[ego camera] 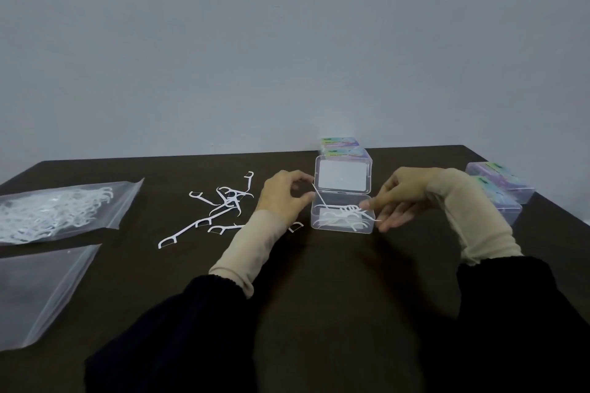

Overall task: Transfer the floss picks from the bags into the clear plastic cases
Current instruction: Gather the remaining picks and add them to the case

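Left hand (282,196) pinches one floss pick (319,199) at open case (341,217); right hand (399,198) pinches another inside. Lay them flat, aligned, so lid closes.

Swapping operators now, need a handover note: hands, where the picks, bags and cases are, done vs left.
Left hand: pinches a floss pick at the open clear case.
Right hand: fingers on picks at the case's right rim; exact grip unclear.
Done: several picks lie in the open case. Empty bag near left; closed cases behind it, more at right.
Left: loose picks on the table, full bag far left, lid to close.
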`<control>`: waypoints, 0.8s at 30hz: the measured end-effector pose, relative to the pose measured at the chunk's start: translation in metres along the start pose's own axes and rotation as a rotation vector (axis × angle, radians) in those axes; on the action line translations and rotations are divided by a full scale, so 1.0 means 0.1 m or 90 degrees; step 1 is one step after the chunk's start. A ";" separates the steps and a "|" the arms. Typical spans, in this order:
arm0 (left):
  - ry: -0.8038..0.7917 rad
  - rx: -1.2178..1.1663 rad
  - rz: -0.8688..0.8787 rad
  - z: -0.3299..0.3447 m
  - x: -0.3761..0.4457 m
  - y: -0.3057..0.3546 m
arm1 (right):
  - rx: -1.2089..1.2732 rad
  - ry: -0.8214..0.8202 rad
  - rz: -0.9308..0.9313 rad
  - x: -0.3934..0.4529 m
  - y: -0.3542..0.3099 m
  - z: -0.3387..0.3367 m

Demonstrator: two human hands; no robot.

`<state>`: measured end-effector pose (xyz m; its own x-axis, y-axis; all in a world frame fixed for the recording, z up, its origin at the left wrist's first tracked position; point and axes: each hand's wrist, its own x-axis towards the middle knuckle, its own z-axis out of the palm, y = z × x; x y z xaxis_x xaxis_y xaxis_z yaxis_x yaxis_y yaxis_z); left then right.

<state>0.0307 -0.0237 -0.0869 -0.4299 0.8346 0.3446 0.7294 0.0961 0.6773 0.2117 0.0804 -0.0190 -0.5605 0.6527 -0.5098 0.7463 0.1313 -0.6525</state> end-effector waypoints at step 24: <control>0.153 -0.288 0.000 0.03 -0.03 0.21 | -0.075 0.295 -0.190 -0.04 -0.08 -0.03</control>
<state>0.0487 -0.0224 -0.0760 -0.5790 0.6815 0.4476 0.4484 -0.1924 0.8729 0.2087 0.0789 -0.0097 -0.5575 0.8302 0.0043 0.6291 0.4258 -0.6504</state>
